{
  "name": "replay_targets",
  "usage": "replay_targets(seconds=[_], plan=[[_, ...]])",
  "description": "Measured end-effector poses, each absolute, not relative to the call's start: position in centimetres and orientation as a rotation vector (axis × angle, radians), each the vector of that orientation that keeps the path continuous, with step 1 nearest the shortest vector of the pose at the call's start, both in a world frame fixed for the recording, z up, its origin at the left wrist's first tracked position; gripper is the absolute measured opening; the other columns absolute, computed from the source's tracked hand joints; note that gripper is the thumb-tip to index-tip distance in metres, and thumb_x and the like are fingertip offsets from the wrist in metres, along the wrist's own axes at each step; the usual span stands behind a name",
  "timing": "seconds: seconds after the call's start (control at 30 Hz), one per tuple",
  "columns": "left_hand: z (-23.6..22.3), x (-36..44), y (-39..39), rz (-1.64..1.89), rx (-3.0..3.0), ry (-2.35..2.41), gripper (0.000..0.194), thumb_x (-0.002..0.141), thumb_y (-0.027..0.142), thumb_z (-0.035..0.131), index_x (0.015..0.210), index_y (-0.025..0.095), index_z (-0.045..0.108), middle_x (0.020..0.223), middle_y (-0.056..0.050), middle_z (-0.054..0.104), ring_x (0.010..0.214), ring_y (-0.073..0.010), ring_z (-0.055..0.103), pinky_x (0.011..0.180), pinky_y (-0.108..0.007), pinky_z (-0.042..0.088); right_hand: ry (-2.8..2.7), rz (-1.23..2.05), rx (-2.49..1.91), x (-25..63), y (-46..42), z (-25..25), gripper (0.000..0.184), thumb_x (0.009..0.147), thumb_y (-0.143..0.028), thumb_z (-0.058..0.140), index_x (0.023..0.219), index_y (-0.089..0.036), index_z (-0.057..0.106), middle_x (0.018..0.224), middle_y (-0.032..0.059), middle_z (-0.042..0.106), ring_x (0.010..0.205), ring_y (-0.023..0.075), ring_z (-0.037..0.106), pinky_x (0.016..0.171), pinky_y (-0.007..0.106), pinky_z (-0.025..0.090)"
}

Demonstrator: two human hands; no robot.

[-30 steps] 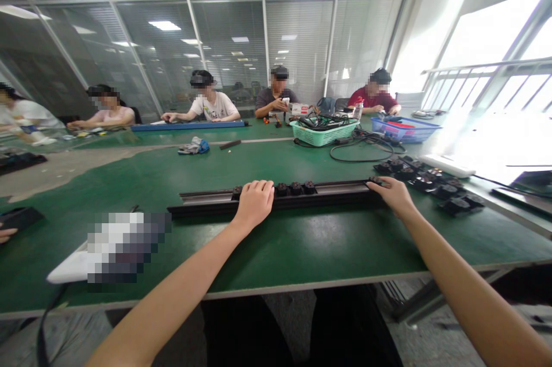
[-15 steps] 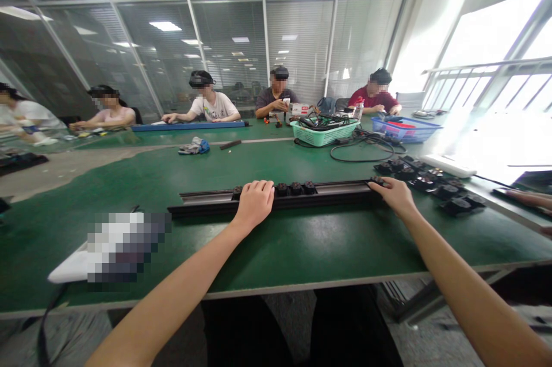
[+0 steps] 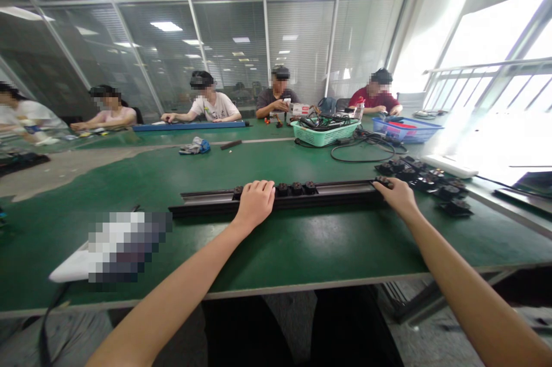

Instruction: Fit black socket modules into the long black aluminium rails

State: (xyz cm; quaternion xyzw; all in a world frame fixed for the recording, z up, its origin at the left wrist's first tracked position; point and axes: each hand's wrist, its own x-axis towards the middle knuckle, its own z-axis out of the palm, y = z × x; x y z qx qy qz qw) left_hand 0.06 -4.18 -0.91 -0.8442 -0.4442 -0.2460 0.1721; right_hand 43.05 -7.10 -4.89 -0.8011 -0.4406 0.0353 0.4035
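A long black channel rail (image 3: 345,199) lies across the green table in front of me. Several small black round-topped modules (image 3: 296,188) sit in its channel near the middle. My left hand (image 3: 256,203) is closed over the rail just left of them, and its palm hides part of the channel. At the rail's right end, my right hand (image 3: 402,198) pinches one black module (image 3: 383,182) between thumb and fingers. How far this module sits in the channel is hard to tell.
Loose black modules (image 3: 451,187) lie in a group at right. Behind them are a green basket (image 3: 321,136) of cables and a blue basket (image 3: 409,132). A blurred-out white object (image 3: 71,263) is at front left. Several people (image 3: 215,105) sit across the table.
My right hand has shifted slightly right, and more of the module in it shows. My left hand stays on the rail. Another person's hand at the right edge has left view.
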Motion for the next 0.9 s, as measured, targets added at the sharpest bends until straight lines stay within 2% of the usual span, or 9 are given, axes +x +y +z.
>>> replay_targets(seconds=[0.2, 0.33, 0.47, 0.77, 0.9], plan=[[-0.9, 0.0, -4.2, -0.689, -2.398, -1.263, 0.034, 0.106, 0.028, 0.035, 0.12, 0.018, 0.064, 0.117, -0.011, 0.071, 0.11, -0.0252, 0.062, 0.097, -0.041, 0.043, -1.108, 0.126, -2.039, 43.4, -6.9, -5.1, 0.06, 0.08, -0.051, 0.062, 0.121, -0.007, 0.071, 0.092, 0.0166, 0.074, 0.076, 0.0283, 0.07, 0.078, 0.041, 0.055], [-1.0, 0.0, -4.2, -0.689, -2.396, -1.263, 0.034, 0.106, 0.029, 0.034, 0.12, 0.021, 0.063, 0.116, -0.011, 0.071, 0.11, -0.0246, 0.062, 0.097, -0.041, 0.044, -1.067, 0.146, -2.058, 43.5, -7.1, -4.8, 0.055, 0.082, -0.048, 0.062, 0.118, -0.007, 0.071, 0.074, 0.0104, 0.071, 0.062, 0.0254, 0.068, 0.08, 0.042, 0.054], [-1.0, 0.0, -4.1, -0.687, -2.395, -1.261, 0.034, 0.106, 0.029, 0.034, 0.12, 0.021, 0.063, 0.116, -0.01, 0.071, 0.11, -0.0246, 0.062, 0.097, -0.041, 0.044, -1.047, 0.156, -2.039, 43.4, -7.5, -4.4, 0.053, 0.08, -0.047, 0.064, 0.116, -0.008, 0.072, 0.063, 0.0061, 0.068, 0.057, 0.0252, 0.068, 0.08, 0.042, 0.055], [-1.0, -0.1, -4.2, -0.679, -2.396, -1.262, 0.034, 0.106, 0.029, 0.034, 0.12, 0.019, 0.063, 0.116, -0.011, 0.071, 0.109, -0.025, 0.061, 0.096, -0.04, 0.044, -1.009, 0.181, -2.048, 43.9, -7.6, -4.4, 0.053, 0.079, -0.048, 0.068, 0.115, -0.009, 0.072, 0.072, 0.0085, 0.071, 0.062, 0.0249, 0.069, 0.08, 0.039, 0.054], [-1.0, -0.1, -4.2, -0.671, -2.395, -1.261, 0.034, 0.106, 0.028, 0.033, 0.12, 0.02, 0.063, 0.116, -0.01, 0.071, 0.109, -0.0247, 0.061, 0.096, -0.041, 0.044, -1.018, 0.134, -2.119, 45.3, -7.5, -4.9, 0.054, 0.08, -0.046, 0.067, 0.117, -0.007, 0.071, 0.079, 0.012, 0.072, 0.07, 0.0272, 0.069, 0.081, 0.041, 0.052]])
